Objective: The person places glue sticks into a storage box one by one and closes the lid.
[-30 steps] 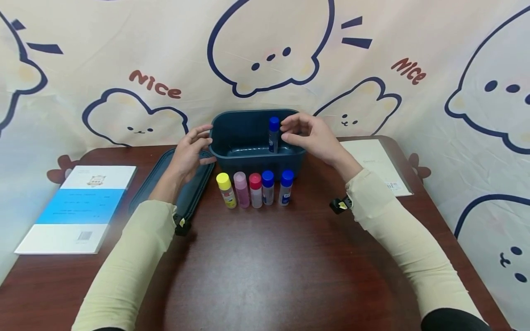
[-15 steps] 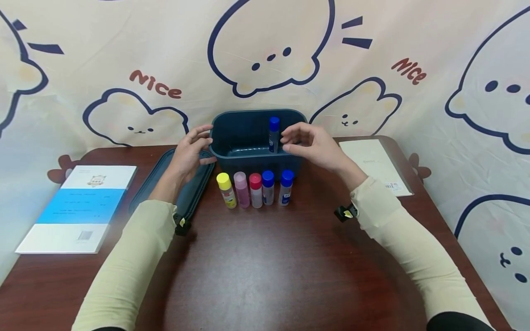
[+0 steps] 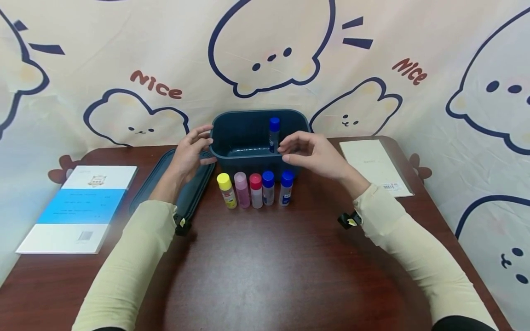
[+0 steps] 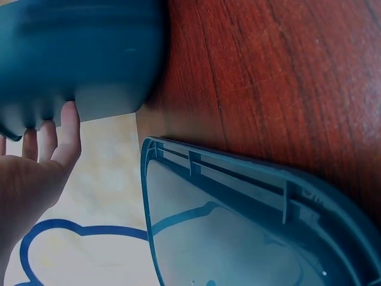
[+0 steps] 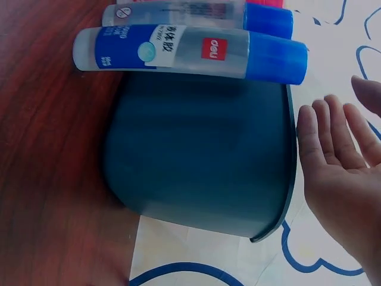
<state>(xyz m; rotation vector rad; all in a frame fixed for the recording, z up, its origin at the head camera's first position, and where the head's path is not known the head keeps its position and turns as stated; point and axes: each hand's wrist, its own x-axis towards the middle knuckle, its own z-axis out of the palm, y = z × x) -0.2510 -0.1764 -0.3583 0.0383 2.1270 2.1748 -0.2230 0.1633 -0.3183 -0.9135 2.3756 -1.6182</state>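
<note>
A dark teal plastic bin (image 3: 256, 162) stands at the back of the table. Inside it, toward its right side, one blue-capped glue bottle (image 3: 274, 135) stands upright. My left hand (image 3: 187, 156) touches the bin's left end with extended fingertips, also visible on the wall (image 4: 107, 89) in the left wrist view. Over the bin's front right rim, my right hand (image 3: 312, 154) holds nothing, its fingers loosely bent and apart from the thumb. In front of the bin stands a row of upright glue bottles: yellow-capped (image 3: 227, 191), pink (image 3: 242, 190), red-capped (image 3: 256, 191), and blue-capped ones (image 3: 285, 188).
The bin's teal lid (image 3: 198, 186) lies on the table (image 3: 269, 266) beneath my left forearm. At the far left lies a blue-and-white book (image 3: 78, 209), and a cream notebook (image 3: 374, 165) is at the back right. A printed cloth (image 3: 265, 27) hangs behind the table.
My right hand has moved away from the blue-capped bottle in the bin, slightly down and toward me. The left hand, bin and bottles stay where they were.
</note>
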